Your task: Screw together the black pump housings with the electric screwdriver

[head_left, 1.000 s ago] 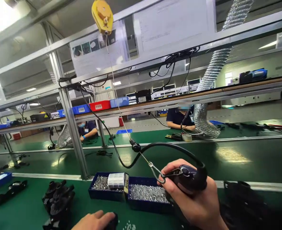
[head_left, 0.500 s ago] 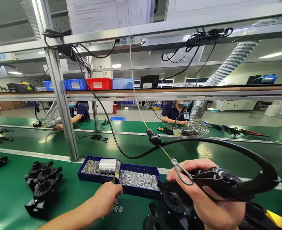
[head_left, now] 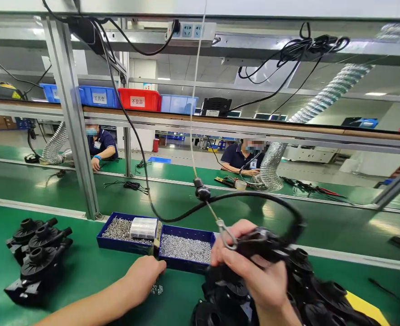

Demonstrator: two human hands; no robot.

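Note:
My right hand (head_left: 257,276) is wrapped round a black electric screwdriver (head_left: 259,242), which hangs by a metal hook (head_left: 226,234) from a thin line and has a thick black cable. Its tip is hidden. Below it are several black round plastic housings (head_left: 232,292). My left hand (head_left: 145,277) is closed at the front edge of two blue bins; what its fingers hold, if anything, is hidden. Screws and a clear plastic case (head_left: 144,227) fill the left bin (head_left: 116,246). Small shiny nuts fill the right bin (head_left: 186,266). Some loose nuts (head_left: 157,289) lie beside my left hand.
More black housings (head_left: 38,260) stand on the green bench at left. A metal post (head_left: 72,127) rises behind the bins. The screwdriver cable (head_left: 182,216) loops across the middle. Something yellow (head_left: 364,308) lies at lower right. Two co-workers (head_left: 103,145) sit at the far bench.
The view has tipped down and shifted right. My right hand with the screwdriver has come closer to the nut bin. My left hand stays closed by the bin edge.

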